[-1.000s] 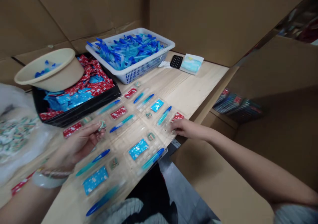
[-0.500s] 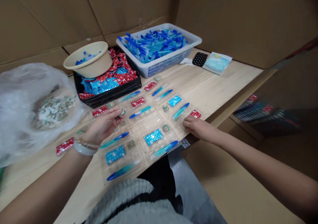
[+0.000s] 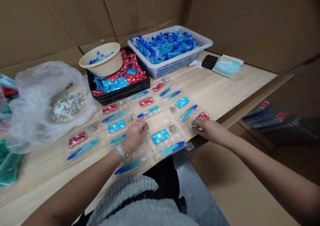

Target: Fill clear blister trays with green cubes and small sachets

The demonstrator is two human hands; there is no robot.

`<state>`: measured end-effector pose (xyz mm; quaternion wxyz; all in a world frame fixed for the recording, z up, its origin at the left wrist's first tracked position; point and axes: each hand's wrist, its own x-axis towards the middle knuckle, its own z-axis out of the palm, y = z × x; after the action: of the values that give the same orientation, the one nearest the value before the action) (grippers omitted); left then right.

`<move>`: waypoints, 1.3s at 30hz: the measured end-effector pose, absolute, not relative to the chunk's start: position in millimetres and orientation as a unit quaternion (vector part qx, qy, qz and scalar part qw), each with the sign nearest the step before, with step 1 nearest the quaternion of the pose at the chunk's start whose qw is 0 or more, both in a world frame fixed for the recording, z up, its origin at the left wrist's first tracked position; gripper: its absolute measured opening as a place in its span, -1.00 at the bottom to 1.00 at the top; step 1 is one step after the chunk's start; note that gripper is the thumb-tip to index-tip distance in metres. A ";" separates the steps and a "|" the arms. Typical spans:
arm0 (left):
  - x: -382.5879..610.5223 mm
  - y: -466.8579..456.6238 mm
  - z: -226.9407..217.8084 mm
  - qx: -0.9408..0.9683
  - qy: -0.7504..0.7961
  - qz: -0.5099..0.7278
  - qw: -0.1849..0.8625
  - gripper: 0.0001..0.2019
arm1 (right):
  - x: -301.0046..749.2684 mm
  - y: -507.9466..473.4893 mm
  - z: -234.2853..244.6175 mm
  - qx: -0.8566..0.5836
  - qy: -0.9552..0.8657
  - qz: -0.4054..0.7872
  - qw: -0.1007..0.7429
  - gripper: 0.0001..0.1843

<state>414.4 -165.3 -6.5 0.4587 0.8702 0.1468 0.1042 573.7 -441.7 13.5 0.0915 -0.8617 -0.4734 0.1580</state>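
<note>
**Left hand** (image 3: 135, 136): on the middle of the tray, back up, fingers curled down, white bangle (image 3: 121, 152) on the wrist. Fingertips hidden; gripping or not, cannot tell.

**Right hand** (image 3: 211, 131): at the tray's right end, fingers loosely bent, tips at a small square packet (image 3: 194, 128), red packet (image 3: 203, 116) just beyond. Pinch or plain touch: cannot tell.

**Thing:** clear plastic tray (image 3: 160, 118), flat on the wooden table (image 3: 225, 85), at 12 o'clock from the chest, under both hands.

**Axis:** long side runs roughly 9 to 3 o'clock, across the body. Cells hold blue-and-teal plastic sticks (image 3: 148, 111) and blue packets (image 3: 160, 136).

**Nearer:** right hand to the tray's right end, left hand to its middle.

**Rest:** white plastic basket (image 3: 192, 60) of sticks at 1 o'clock; black bin (image 3: 130, 91) of packets and beige bowl (image 3: 101, 67) at 11; clear plastic bag (image 3: 32, 119) of small packets at 9; cardboard walls (image 3: 250, 19) behind.
</note>
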 end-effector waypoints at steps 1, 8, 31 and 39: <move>413.5 -165.7 -6.0 0.882 0.126 0.098 0.443 -0.92 | 572.7 -440.6 14.5 -0.863 -0.471 0.150 0.102 -0.82; 412.4 -163.4 -7.9 0.915 0.048 0.082 0.393 -0.85 | 543.9 -395.6 29.5 -0.832 -0.505 0.124 0.193 -0.80; 402.2 -146.3 -2.9 0.957 0.075 0.084 0.267 -0.81 | 497.4 -277.1 -16.9 -0.825 -0.504 0.083 0.241 -0.87; 413.2 -148.2 -1.8 0.957 0.083 0.023 0.276 -0.81 | 502.3 -280.1 -20.0 -0.772 -0.496 0.157 0.365 -0.87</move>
<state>413.2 -148.2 -1.8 0.2761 0.9572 0.0833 0.0235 502.3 -280.1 -20.0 0.3653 -0.7716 -0.4964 0.1575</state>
